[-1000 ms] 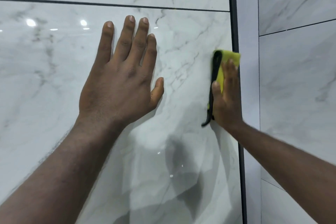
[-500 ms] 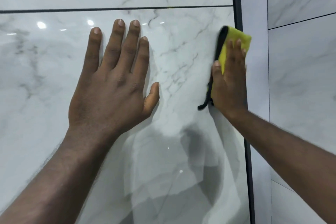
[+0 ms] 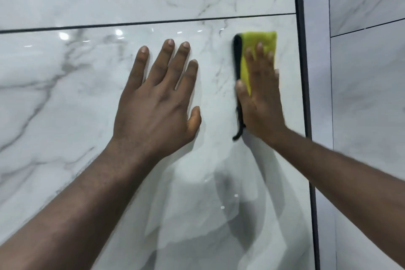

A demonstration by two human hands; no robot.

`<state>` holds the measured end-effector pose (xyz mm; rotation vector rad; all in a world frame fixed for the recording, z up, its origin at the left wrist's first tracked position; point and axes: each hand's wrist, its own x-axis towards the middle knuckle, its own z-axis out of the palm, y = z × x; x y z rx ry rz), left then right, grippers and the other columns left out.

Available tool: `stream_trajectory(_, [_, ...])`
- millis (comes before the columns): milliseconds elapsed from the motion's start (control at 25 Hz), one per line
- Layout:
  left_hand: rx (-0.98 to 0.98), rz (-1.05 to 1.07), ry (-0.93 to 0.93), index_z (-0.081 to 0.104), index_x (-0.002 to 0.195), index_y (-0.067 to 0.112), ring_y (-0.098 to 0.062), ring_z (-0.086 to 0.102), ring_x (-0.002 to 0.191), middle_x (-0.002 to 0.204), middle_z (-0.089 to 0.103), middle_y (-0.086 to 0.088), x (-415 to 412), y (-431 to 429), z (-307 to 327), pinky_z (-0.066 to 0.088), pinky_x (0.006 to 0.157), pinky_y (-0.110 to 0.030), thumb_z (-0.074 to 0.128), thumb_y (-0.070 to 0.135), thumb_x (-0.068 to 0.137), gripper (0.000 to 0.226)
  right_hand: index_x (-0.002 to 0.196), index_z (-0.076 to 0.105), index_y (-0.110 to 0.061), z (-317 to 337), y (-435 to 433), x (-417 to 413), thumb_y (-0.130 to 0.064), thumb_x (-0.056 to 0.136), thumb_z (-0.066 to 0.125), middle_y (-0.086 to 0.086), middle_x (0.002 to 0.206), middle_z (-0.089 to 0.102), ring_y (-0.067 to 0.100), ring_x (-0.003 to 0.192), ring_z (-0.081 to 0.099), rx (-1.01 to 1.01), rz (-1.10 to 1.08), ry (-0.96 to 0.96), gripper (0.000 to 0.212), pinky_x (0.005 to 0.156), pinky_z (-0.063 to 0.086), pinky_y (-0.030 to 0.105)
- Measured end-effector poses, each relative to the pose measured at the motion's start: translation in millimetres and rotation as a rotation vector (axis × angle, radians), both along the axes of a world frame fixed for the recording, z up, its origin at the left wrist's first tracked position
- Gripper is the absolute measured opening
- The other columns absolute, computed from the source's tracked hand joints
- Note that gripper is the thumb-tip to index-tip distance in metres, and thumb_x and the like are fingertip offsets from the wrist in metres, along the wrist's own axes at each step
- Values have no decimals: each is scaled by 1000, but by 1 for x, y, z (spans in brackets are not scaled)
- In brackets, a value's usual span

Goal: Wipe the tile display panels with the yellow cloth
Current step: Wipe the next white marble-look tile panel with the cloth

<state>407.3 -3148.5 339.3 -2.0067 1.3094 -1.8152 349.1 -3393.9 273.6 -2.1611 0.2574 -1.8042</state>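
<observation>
We've got the yellow cloth [image 3: 264,39] pressed flat on the glossy marble panel [image 3: 65,98], up near its top right corner. It sits just under the dark seam [image 3: 131,24] and just beside the black frame strip [image 3: 303,72]. Our right hand [image 3: 260,98] pushes on it with fingers [image 3: 259,52] straight, not curled round anything. Our left hand [image 3: 157,103] lies flat on the same panel, fingers spread, holding nothing, just bracing.

What worries us:
- **Cloth slipping:** only pressure holds it, so if we ease off it probably slides or drops.
- **Loose tail:** the tail of the cloth's black edging [image 3: 237,57] dangles below our palm and could drag.
- **Prints:** that bare left palm likely leaves marks on the shiny tile, so that patch needs a pass too.
- **Missed edge:** the sliver along the strip is easy to skip.
</observation>
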Motion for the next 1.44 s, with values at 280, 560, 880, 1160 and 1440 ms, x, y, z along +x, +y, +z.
stream_trajectory(280, [-8, 45, -2, 33, 168, 12, -34, 7, 168, 181, 11, -15, 10, 91, -4, 3, 132, -65, 48, 53, 101, 81, 167, 7, -33, 0, 40, -2, -43, 111, 35, -5, 177, -5, 19, 163, -7, 371, 23, -17, 64, 129, 1, 59])
stream_trajectory(560, [-1, 21, 10, 22, 171, 10, -35, -1, 168, 181, 2, -18, 15, 99, -14, 0, 132, -65, 39, 51, 104, 81, 167, -2, -39, -28, 113, -38, -34, 113, 42, -15, 173, -19, 8, 161, -10, 24, 30, 320, 70, 131, 13, 37])
stream_trajectory(880, [-24, -30, 29, 24, 170, 9, -33, 0, 168, 181, 4, -17, 17, 101, -16, 1, 133, -63, 41, 50, 102, 81, 163, 27, -44, -22, 142, -44, 0, 102, 58, -17, 173, 11, -7, 138, 32, 155, 1, 252, 81, 99, 25, -4])
stream_trajectory(1160, [-25, 12, 39, 30, 169, 10, -32, 5, 168, 180, 10, -16, 16, 98, -16, 3, 133, -64, 36, 52, 100, 81, 150, 57, -33, 19, 112, -41, -7, 94, 74, -9, 153, 57, -3, 132, 54, 192, -78, -22, 64, 106, 36, 1])
stream_trajectory(1440, [-59, -2, 0, 38, 167, 9, -32, 12, 168, 179, 18, -16, 17, 97, -18, 10, 132, -65, 43, 49, 101, 77, 157, 39, -50, -71, 135, -36, -20, 106, 60, -28, 167, 28, -3, 155, 23, 166, 92, 49, 62, 120, 28, 12])
